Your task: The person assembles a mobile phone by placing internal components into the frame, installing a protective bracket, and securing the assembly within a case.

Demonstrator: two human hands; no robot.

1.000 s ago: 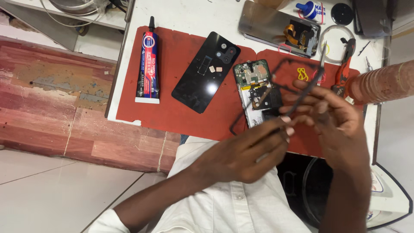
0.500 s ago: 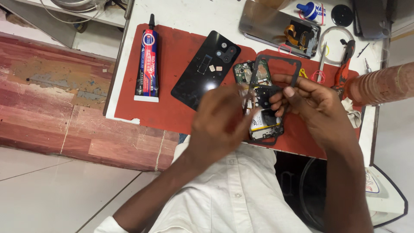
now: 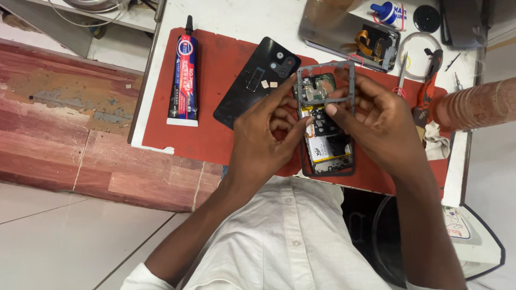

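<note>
1. Hands first: our left hand (image 3: 269, 134) and right hand (image 3: 376, 126) meet over the red mat (image 3: 215, 70), both closed on the same thin grey frame (image 3: 328, 83).
2. We pinch the frame's left edge with our left fingertips, and our right thumb and fingers clamp its right side and lower bar; the frame is lifted and tilted above the opened phone (image 3: 328, 145).
3. The opened phone lies on the mat just under our hands, its circuit board showing through the frame and its white battery below it.
4. Just to the left of our left hand rests a black back cover (image 3: 252, 80), inner face up, with small pale squares on it.
5. Farther left, well apart, a glue tube (image 3: 184, 78) lies along the mat's edge, its black nozzle pointing away from us.
6. Beyond the frame on the white table (image 3: 242, 19) lies a second phone body (image 3: 349, 32).
7. Red-handled pliers (image 3: 427, 86) lie near our right hand.
</note>
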